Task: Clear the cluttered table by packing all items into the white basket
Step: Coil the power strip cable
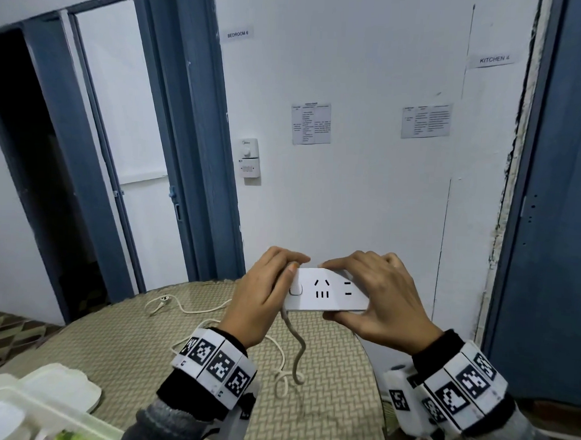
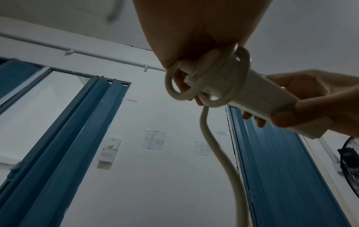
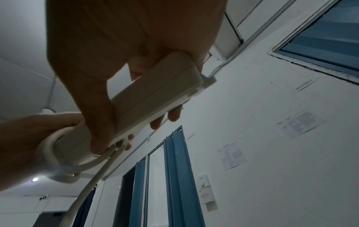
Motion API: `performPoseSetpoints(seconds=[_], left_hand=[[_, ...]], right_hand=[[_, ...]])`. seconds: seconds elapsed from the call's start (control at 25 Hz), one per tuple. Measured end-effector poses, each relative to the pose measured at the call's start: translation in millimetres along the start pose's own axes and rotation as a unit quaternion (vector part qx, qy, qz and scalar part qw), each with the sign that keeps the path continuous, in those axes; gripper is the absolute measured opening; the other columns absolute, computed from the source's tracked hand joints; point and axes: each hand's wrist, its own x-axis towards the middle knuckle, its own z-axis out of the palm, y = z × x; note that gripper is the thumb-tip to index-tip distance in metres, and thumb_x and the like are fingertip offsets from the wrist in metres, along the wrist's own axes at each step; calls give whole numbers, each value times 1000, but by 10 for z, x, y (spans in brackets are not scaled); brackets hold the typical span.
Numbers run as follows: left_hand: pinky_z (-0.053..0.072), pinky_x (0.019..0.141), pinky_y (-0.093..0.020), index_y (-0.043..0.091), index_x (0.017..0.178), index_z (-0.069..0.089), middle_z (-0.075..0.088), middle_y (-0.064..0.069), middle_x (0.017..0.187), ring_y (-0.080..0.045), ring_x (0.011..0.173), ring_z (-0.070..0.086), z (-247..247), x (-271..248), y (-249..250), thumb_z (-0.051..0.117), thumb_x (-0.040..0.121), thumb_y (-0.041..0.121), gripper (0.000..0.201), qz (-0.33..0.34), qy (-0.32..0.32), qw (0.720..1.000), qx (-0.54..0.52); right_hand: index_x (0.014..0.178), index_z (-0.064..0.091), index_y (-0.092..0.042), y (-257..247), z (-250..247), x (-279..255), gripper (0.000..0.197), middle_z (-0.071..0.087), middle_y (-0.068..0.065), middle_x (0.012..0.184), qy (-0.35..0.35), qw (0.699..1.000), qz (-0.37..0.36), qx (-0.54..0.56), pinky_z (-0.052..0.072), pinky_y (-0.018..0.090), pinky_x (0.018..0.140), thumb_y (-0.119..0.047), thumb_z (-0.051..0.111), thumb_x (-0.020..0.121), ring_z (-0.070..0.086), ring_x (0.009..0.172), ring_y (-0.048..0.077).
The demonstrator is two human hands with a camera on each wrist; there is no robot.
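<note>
— So, where is the power strip (image 1: 326, 292) right now?

— Up in the air over the round table (image 1: 130, 342), held level between both hands, socket face toward the head camera. The right hand (image 1: 375, 295) has its right end: thumb under the near edge, fingers curled over the far edge.

— And the left hand (image 1: 263, 291)?

— Wrapped round the switch end. Its fingers curl over the top there, and from the left wrist view the white cord (image 2: 215, 86) is looped round that end of the strip, pinned under the palm.

— Is the whole cord wound up?

— No. From the loops one length hangs straight down below the strip, then trails across the woven tabletop in loose bends. The plug (image 1: 163, 298) lies flat on the far left part of the table, well apart from the hands.

— Can you see the white basket (image 1: 42, 405)?

— At the bottom left corner of the head view, on the near edge of the table. Pale plastic lids or containers lie in it and something green shows near its rim; I cannot tell what that is.

— What is behind the table?

— A white wall with two printed sheets (image 1: 311, 123), a small wall controller (image 1: 249, 162), and blue folding doors (image 1: 193, 144) on either side.
</note>
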Motion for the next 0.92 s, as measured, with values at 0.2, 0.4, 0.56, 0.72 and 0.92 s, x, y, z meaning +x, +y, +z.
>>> performPoseSetpoints(seconds=[0.2,0.4,0.56,0.72,0.92], left_hand=[[44,80,-16,31,117,47,50,20,111,2,101,51,-116,-170,-45,68,71,61,59,-29,-135,989,46],[51,74,-25,21,110,50,59,10,103,-5,94,58,-241,-189,-153,79,67,44,57,-9,-27,999,27],[52,81,-27,26,112,51,59,13,107,-2,101,57,-338,-209,-125,80,66,42,57,-42,12,999,7],[46,82,-20,28,118,52,56,11,109,2,102,52,-428,-248,-167,78,66,45,60,-51,34,996,63],[42,83,-14,25,112,55,57,5,108,2,100,52,-674,-430,-401,87,43,59,83,-114,21,992,57]], right_hand=[[114,57,-37,8,57,-18,60,60,-17,90,-25,999,-27,4,29,28,71,-61,69,60,54,82,7],[139,40,-31,-27,252,-42,90,41,-5,126,134,975,128,119,26,27,98,-48,83,62,39,119,11],[122,46,-32,-365,826,-370,58,43,-2,131,-43,842,327,428,35,4,87,-26,76,72,42,125,14],[94,52,-11,-778,1263,-662,6,59,10,84,-136,741,288,592,44,20,66,-17,53,96,55,79,26],[94,65,-21,-621,831,-486,19,50,-16,59,26,877,202,434,36,25,51,-36,55,93,42,54,2]])
